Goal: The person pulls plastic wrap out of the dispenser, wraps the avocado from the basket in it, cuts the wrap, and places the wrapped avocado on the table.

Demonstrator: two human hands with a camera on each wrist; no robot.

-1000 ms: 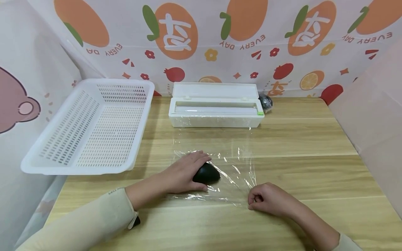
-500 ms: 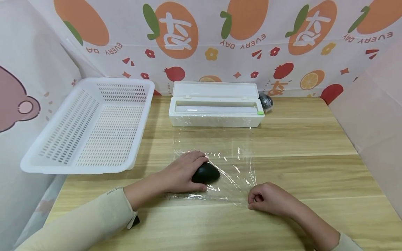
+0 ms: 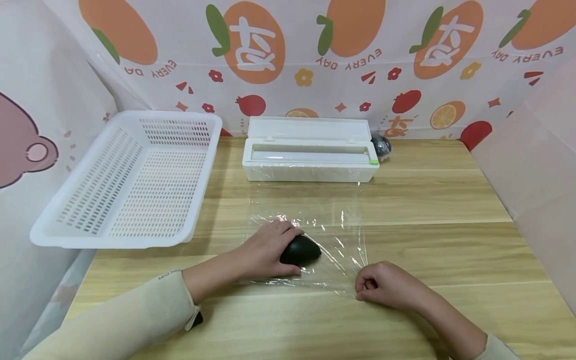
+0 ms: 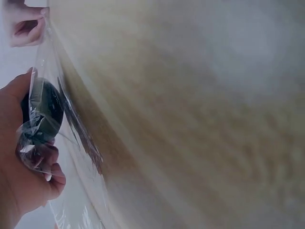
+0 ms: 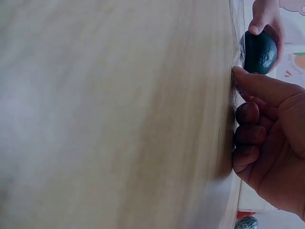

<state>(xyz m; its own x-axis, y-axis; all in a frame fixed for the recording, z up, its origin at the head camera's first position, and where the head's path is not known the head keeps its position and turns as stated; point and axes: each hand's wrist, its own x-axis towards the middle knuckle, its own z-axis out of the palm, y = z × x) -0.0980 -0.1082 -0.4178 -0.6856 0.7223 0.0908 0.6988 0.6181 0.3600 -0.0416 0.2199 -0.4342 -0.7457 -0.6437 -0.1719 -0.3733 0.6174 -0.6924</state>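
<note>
A dark green avocado (image 3: 300, 250) lies on a sheet of clear cling film (image 3: 315, 210) spread over the table. My left hand (image 3: 272, 247) holds it from the left, fingers over its far side and thumb along its near side. In the left wrist view, film covers part of the avocado (image 4: 47, 107) and bunches near the left fingers. My right hand (image 3: 387, 286) pinches the film's near right corner between thumb and forefinger, its other fingers curled. In the right wrist view, the right thumb and forefinger meet at the film's edge, with the avocado (image 5: 259, 52) beyond.
A white cling film box (image 3: 310, 172) with its lid up stands at the back, film running from its roll toward me. Behind its right end sits a dark, film-wrapped round item (image 3: 381, 146). A white perforated basket (image 3: 198, 200) occupies the left side.
My left hand and the avocado have shifted slightly to the right, and the avocado's narrow tip shows more. The right hand stays at the film's corner.
</note>
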